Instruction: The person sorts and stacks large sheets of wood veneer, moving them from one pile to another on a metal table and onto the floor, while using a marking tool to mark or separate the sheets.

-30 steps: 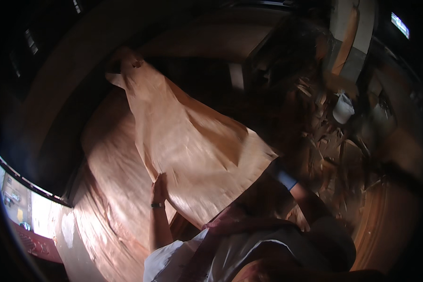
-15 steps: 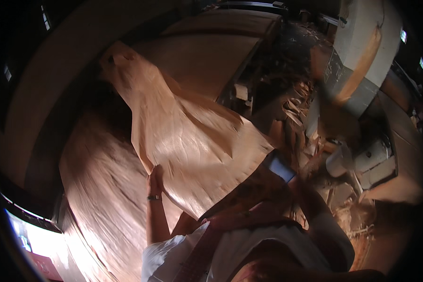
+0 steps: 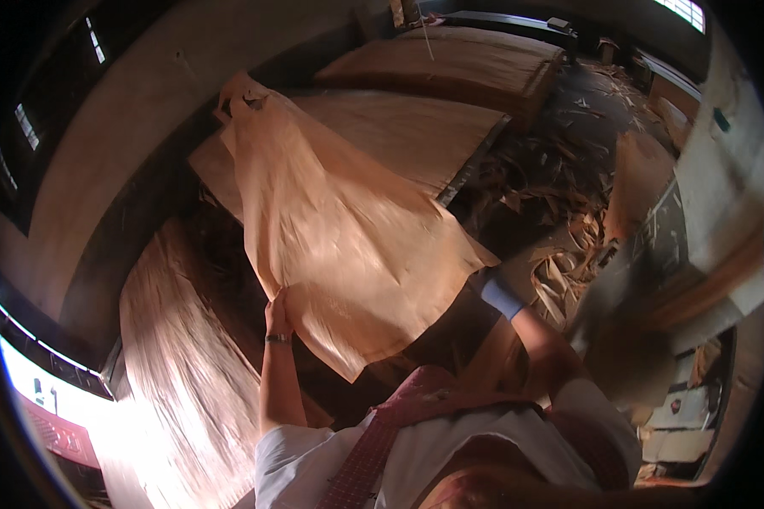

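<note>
A large, thin, tan sheet of wood veneer (image 3: 339, 229) stretches out before me, creased lengthwise, with a torn far end. My left hand (image 3: 278, 314), with a dark band at the wrist, is closed on its left edge; the fingers are partly behind the sheet. At the near right corner my right hand (image 3: 494, 293), in a glove with a blue cuff, grips the sheet, its fingertips partly hidden. The near edge hangs unsupported between my hands. Beneath the far part lies a flat stack of veneer (image 3: 399, 136).
Another pile of veneer sheets (image 3: 178, 356) lies at the left. A taller stack (image 3: 450, 59) stands at the far back. Veneer scraps (image 3: 560, 280) litter the floor to the right. A pale upright surface (image 3: 721, 178) rises at the far right, and a wall (image 3: 102, 144) at the left.
My view has turned, bringing more of the back stacks and floor into sight. Both hands keep hold of the veneer sheet, which has moved toward the stack behind it.
</note>
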`<state>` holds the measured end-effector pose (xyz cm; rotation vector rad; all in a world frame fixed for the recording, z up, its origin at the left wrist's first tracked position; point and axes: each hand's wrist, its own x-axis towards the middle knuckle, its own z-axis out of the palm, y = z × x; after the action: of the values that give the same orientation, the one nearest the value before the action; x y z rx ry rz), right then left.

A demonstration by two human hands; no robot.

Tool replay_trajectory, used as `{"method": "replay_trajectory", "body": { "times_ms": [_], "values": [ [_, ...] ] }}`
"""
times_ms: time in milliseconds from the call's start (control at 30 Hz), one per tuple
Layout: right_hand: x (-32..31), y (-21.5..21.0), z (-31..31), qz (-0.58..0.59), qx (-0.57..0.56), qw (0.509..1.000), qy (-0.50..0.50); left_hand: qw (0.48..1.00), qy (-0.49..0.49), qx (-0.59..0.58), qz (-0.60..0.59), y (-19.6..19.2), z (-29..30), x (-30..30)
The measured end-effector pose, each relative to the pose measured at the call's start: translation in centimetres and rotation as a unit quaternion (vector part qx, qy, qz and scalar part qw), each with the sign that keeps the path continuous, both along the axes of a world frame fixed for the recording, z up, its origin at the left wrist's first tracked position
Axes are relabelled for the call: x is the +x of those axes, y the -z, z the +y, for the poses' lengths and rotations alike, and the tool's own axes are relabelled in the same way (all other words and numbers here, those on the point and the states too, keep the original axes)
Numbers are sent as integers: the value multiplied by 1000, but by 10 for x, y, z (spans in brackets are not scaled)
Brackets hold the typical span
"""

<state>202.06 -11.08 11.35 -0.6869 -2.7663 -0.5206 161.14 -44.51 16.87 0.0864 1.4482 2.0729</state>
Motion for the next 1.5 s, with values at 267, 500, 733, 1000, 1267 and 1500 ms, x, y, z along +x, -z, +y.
{"method": "replay_trajectory", "body": {
  "times_ms": [267,500,733,1000,1267,1500],
  "values": [
    [-45,35,249,-1,-266,956,124,999,-48,-16,17,51,222,-23],
    [-130,67,457,408,-812,412,-58,991,-134,4,-4,88,405,-73],
    [-207,74,592,403,-844,348,-66,975,-174,-137,1,98,521,-114],
    [-238,104,795,163,-452,861,-168,965,-234,-116,4,164,693,-135],
    [-225,78,929,146,-439,879,-113,712,-316,-610,142,144,799,-109],
    [-190,106,1057,208,-441,873,-20,613,-52,-681,397,87,1003,-43]
  ]
}}
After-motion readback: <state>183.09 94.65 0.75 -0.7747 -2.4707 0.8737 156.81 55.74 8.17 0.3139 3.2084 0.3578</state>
